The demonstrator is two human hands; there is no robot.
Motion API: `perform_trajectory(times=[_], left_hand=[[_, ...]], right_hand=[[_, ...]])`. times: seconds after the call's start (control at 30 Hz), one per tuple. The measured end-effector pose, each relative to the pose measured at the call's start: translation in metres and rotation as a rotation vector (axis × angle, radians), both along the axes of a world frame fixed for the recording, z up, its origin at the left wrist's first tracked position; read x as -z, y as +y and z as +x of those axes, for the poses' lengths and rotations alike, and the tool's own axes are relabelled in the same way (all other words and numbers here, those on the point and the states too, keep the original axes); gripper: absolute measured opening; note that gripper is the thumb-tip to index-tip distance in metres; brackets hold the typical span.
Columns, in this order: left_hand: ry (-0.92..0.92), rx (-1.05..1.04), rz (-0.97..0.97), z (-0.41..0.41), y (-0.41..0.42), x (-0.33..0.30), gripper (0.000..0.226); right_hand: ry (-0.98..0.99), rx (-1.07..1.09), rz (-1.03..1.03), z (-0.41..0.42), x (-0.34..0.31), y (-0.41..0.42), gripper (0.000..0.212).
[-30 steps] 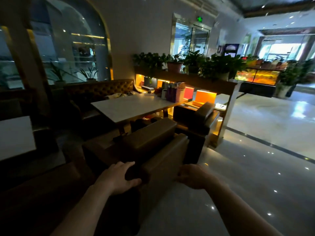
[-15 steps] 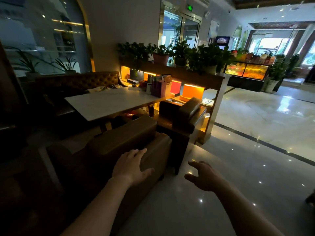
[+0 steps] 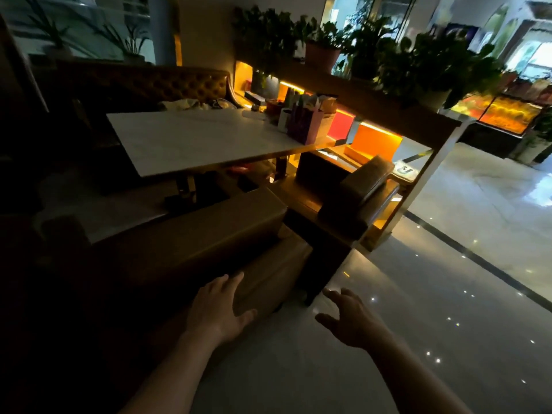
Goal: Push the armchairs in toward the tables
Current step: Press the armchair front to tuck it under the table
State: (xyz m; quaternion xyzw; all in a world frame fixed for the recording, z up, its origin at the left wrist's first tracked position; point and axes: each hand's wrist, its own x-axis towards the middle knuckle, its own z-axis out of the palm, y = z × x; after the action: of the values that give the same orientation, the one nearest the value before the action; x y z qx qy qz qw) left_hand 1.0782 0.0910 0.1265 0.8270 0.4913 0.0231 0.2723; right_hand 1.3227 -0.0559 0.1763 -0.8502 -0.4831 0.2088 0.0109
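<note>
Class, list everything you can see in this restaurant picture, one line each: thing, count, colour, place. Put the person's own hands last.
armchair: two, brown; near one before the hands, far one to its right
table: one, white top, beyond the armchairs
bench: one, tufted brown, behind the table
paper bag: one, purple, table's right end
potted plants: several, green, atop the lit shelf
floor: glossy pale tiles, right
left hand: open, at the near armchair's back
right hand: open, over the floor

Leather armchair (image 3: pixel 209 243), marble-look table (image 3: pixel 209 138), glossy floor (image 3: pixel 448 294).
</note>
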Motion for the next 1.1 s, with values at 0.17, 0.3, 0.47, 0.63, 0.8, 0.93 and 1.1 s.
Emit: perform_trajectory(times=[0.17, 0.3, 0.47, 0.63, 0.8, 0.93, 1.1], left_hand=[[0.047, -0.095, -0.06, 0.011, 0.049, 0.025, 0.093], [0.088, -0.208, -0.121, 0.018, 0.075, 0.059, 0.093], [0.169, -0.374, -0.176, 0.029, 0.096, 0.101, 0.097], [0.239, -0.484, -0.228, 0.045, 0.112, 0.138, 0.102], [0.325, -0.508, -0.244, 0.058, 0.118, 0.161, 0.107], [0.345, -0.508, -0.22, 0.061, 0.106, 0.174, 0.104], [0.317, -0.536, -0.113, 0.06, 0.096, 0.185, 0.095]], right_hand=[[0.001, -0.12, -0.044, 0.033, 0.035, 0.077, 0.076], [0.038, -0.259, -0.079, 0.059, 0.071, 0.148, 0.074], [0.029, -0.457, -0.101, 0.085, 0.119, 0.24, 0.081], [-0.024, -0.657, -0.173, 0.104, 0.168, 0.312, 0.097], [-0.073, -0.832, -0.284, 0.115, 0.208, 0.337, 0.112], [-0.131, -0.834, -0.11, 0.12, 0.233, 0.313, 0.115], [-0.147, -0.815, -0.01, 0.117, 0.239, 0.3, 0.111]])
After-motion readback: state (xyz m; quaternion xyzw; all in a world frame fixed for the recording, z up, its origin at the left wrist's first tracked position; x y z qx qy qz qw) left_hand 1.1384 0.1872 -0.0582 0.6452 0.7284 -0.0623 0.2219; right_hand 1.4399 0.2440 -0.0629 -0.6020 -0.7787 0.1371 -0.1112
